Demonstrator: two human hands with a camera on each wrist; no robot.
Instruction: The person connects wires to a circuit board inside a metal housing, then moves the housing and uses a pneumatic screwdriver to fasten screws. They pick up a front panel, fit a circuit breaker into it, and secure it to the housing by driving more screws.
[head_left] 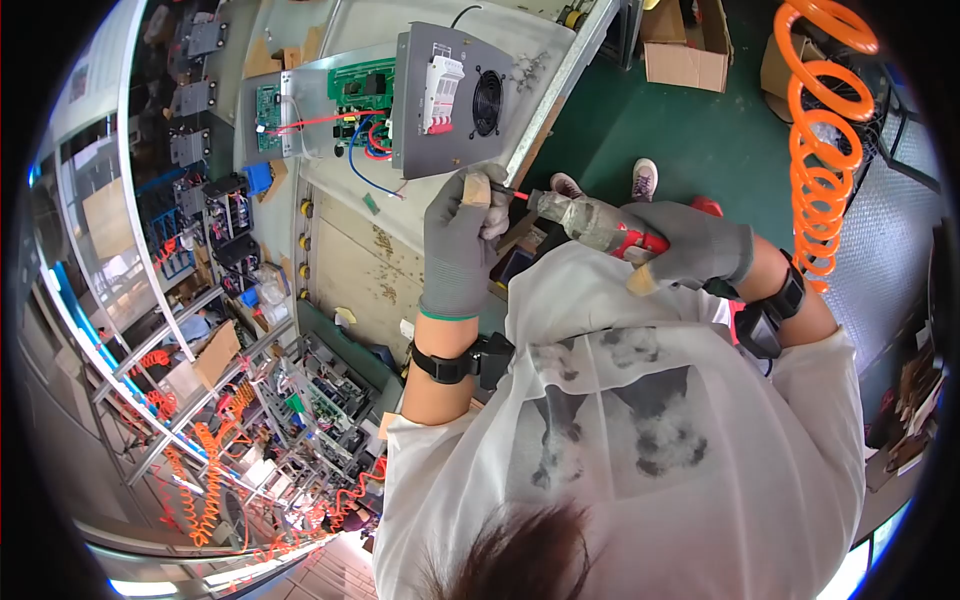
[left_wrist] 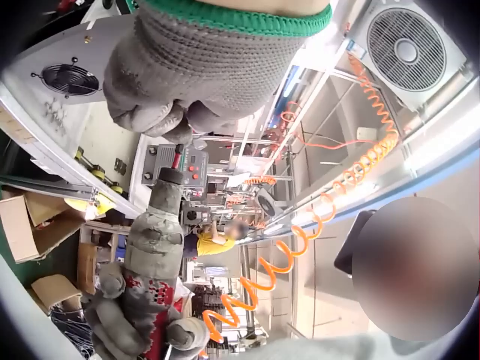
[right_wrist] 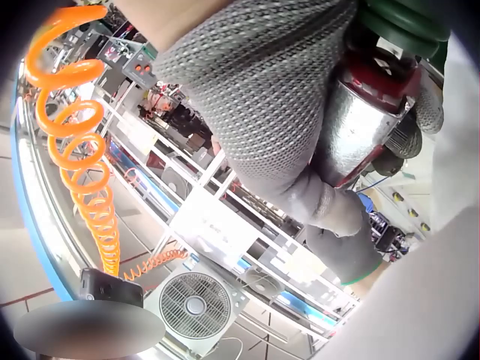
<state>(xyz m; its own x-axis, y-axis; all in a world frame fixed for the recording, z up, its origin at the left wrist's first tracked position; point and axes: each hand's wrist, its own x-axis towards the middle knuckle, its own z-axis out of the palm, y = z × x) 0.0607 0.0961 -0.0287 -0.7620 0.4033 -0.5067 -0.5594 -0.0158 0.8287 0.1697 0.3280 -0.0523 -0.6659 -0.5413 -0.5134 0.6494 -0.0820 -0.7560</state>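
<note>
A worn pneumatic-looking driver with a red rear part lies across the gap between the two gloved hands. My right hand grips its red body; in the right wrist view, fingers wrap round the metal casing. At the other end, my left hand has its fingers curled round the thin bit, and the left wrist view has the red bit section entering below those fingertips. What else the left fingers cover is hidden. Just beyond the left hand stands a grey panel with a fan and a white breaker.
Behind the panel are green circuit boards with red and blue wires, on a pale workbench. An orange coiled hose hangs at the right. Cardboard boxes stand on the green floor. Racks of parts are at the left.
</note>
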